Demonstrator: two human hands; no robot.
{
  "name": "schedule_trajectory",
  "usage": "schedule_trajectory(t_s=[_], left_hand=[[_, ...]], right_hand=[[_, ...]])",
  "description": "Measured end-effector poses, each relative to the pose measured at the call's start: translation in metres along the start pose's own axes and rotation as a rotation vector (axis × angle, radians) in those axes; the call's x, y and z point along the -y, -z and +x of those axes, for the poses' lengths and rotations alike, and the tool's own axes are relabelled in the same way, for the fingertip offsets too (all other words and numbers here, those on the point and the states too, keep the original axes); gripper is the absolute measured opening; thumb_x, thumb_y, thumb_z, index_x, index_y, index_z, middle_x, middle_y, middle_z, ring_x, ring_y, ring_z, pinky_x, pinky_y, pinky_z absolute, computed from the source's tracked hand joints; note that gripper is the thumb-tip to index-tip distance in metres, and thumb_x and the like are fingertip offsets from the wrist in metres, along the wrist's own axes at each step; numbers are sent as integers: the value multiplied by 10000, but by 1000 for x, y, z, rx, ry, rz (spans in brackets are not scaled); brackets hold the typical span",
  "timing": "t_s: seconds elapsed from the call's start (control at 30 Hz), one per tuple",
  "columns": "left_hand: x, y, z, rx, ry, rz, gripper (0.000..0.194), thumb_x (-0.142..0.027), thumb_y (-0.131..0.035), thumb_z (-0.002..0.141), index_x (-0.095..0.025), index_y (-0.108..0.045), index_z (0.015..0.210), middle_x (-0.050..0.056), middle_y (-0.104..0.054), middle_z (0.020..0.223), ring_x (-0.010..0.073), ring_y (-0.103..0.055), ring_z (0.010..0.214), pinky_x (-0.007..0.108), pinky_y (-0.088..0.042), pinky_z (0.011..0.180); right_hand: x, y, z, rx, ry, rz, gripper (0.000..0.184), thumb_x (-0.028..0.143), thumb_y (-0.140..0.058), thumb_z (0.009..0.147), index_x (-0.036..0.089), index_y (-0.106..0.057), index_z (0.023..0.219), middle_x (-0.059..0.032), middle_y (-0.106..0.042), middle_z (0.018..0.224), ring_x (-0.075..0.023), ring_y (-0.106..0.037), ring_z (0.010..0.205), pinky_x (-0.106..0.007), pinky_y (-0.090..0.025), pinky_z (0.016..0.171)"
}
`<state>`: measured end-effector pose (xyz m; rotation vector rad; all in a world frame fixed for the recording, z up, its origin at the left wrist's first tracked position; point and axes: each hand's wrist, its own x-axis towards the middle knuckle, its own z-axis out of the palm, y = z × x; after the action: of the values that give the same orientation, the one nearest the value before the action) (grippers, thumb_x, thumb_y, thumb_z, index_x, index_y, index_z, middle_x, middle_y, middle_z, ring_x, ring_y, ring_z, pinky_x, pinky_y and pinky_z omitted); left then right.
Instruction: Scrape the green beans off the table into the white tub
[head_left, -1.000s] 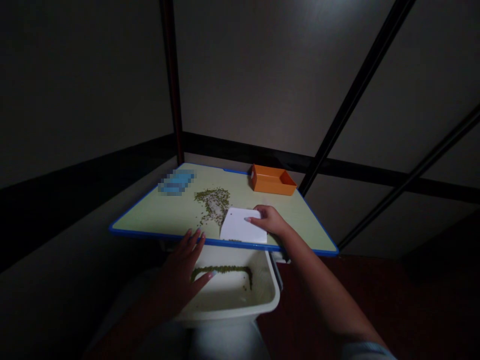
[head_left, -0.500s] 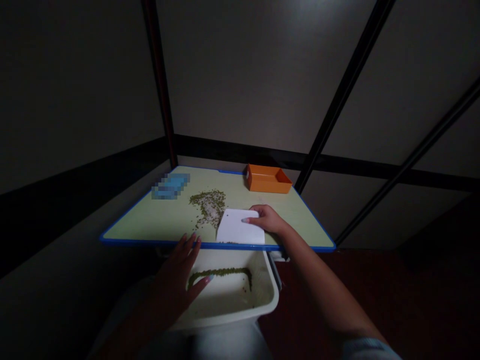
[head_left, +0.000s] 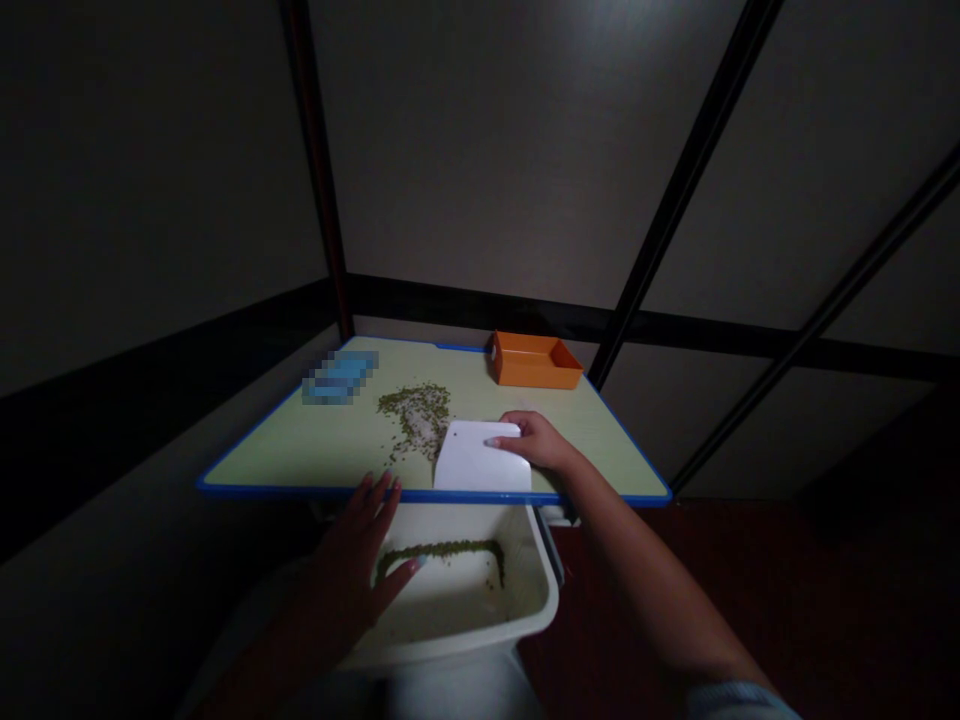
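My right hand (head_left: 534,440) is closed on a white flat scraper (head_left: 476,462), thumb on top and fingers behind its far edge. The scraper's near edge lies along the blue-rimmed front of the pale green tabletop (head_left: 300,450). Just beyond its left side is a loose scatter of small green seeds or beans mixed with paler bits (head_left: 416,408). With fingers spread, my left hand (head_left: 367,545) has its fingertips at the table's front edge and its thumb over a white bin (head_left: 517,630). A strip of the green pieces (head_left: 457,548) lies along the bin's far inner side.
At the table's back right stands an orange open box (head_left: 536,375). A blurred-out blue item (head_left: 341,377) lies at the left of the tabletop. Dark-trimmed wall panels (head_left: 480,180) rise close behind the table.
A few green bits that lay at the scraper's near edge are no longer there. Both hands hold almost the same positions, and the view has shifted slightly.
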<state>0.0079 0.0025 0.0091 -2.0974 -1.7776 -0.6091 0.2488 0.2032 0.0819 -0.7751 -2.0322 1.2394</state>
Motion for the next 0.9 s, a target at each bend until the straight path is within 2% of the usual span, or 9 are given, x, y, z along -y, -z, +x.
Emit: schedule_trajectory(t_s=[0.1,0.23,0.3,0.37,0.47,0.57,0.8,0.9], left_hand=[[0,1,0,-5,-13,10,784,-541,-466,817,-199,-143,1444,113,-334,1483,307,-341,1350,435,-468,995],[2,0,1,-5,-20,4,784,-542,-456,821,-214,-118,1447,108,-345,1479,305,-346,1347,433,-467,996],[3,-1,1,4,-15,-2,791,-541,-461,817,-225,-105,1449,103,-334,1485,308,-345,1347,436,-464,999],[4,-3,0,-3,-8,-8,795,-541,-465,814,-232,-100,1449,100,-325,1489,312,-345,1347,444,-463,998],[5,-6,-1,-18,-4,-20,793,-548,-467,810,-241,-110,1447,95,-332,1487,308,-345,1348,444,-465,995],[5,-8,-1,-18,2,-27,786,-553,-472,806,-246,-131,1444,84,-337,1488,296,-331,1358,428,-457,1007],[3,-5,0,-18,-7,0,773,-550,-463,812,-222,-154,1441,93,-349,1481,294,-337,1355,421,-461,1007],[1,-4,1,-24,2,8,772,-558,-456,813,-222,-158,1440,89,-370,1470,291,-355,1346,418,-464,1002]], right_hand=[[0,3,-1,-137,5,112,399,491,-752,583,167,-535,670,42,-510,559,-81,-422,493,-206,-295,451],[-3,16,1,-466,37,255,392,492,-733,591,186,-505,680,30,-518,579,-98,-442,499,-217,-310,450],[-6,24,3,-592,39,237,395,500,-722,588,190,-492,672,29,-501,584,-96,-421,504,-218,-304,453],[-11,30,6,-637,17,162,388,511,-698,603,191,-492,675,19,-499,601,-102,-414,526,-222,-307,463],[-17,35,8,-646,3,41,367,490,-694,593,189,-516,702,-4,-536,663,-126,-451,597,-230,-349,511],[-19,34,8,-622,-11,40,374,464,-707,569,187,-526,743,-18,-573,731,-144,-494,649,-235,-379,544],[-15,23,3,-372,-36,120,375,466,-713,606,185,-512,752,17,-543,637,-110,-474,531,-217,-339,465],[-13,17,2,-312,-27,96,379,479,-710,615,185,-495,721,24,-529,612,-102,-464,518,-210,-328,451]])
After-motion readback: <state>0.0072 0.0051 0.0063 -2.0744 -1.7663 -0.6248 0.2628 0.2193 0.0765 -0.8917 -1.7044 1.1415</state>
